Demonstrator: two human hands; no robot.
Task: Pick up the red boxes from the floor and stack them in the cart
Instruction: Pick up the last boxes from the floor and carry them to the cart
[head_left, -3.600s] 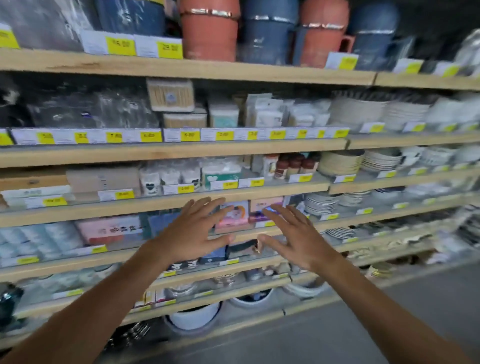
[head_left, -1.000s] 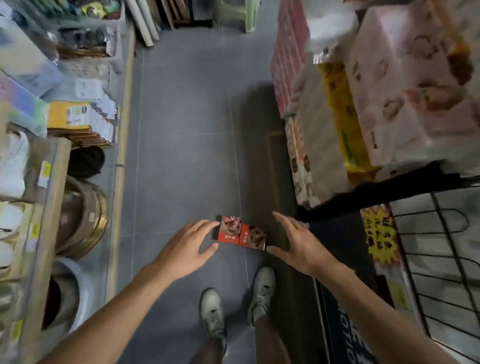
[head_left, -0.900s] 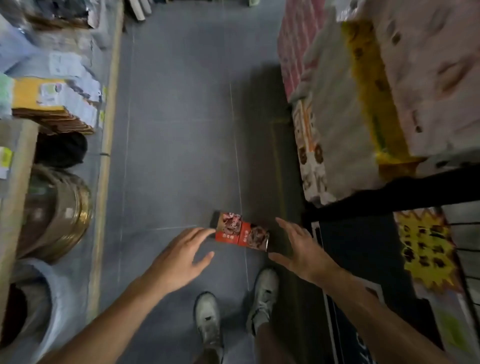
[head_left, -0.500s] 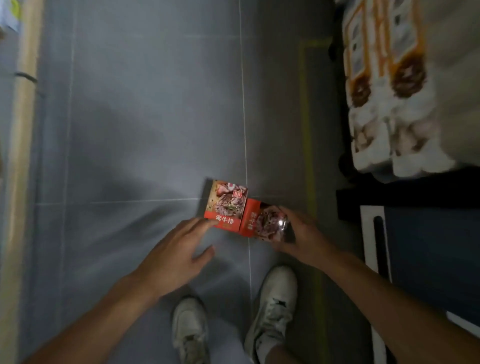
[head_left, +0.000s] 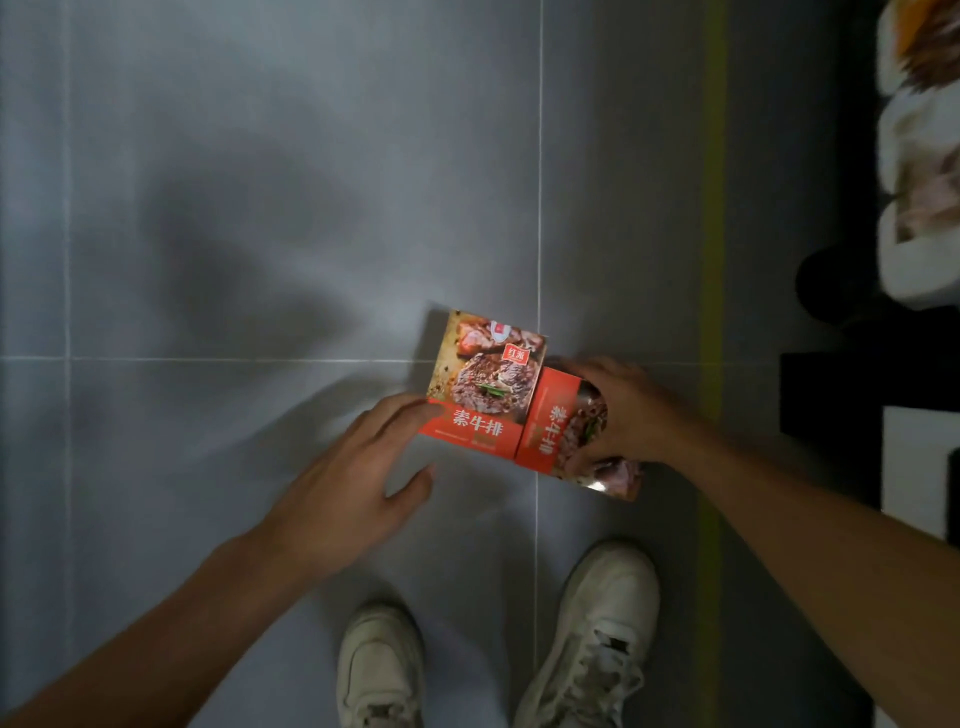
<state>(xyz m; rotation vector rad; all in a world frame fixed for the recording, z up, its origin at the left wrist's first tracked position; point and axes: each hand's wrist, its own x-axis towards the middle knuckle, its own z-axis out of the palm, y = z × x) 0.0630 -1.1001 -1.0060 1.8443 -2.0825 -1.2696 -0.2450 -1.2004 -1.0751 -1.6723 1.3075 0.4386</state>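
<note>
open grey floor (head_left: 260, 208) leftward; dark base (head_left: 857, 395), wrapped packs (head_left: 919, 208) rightward

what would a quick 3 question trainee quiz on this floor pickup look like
1. True or false: the right hand grips the right red box.
2. The left hand is: A) lifting the left red box clear of the floor; B) touching that box's lower left edge with straight fingertips; C) resting on a shoe.
3. Fill in: the two boxes lie side by side on the grey tiled ____, ahead of the white shoes.

Key: 1 true; 2 B; 3 floor.
</note>
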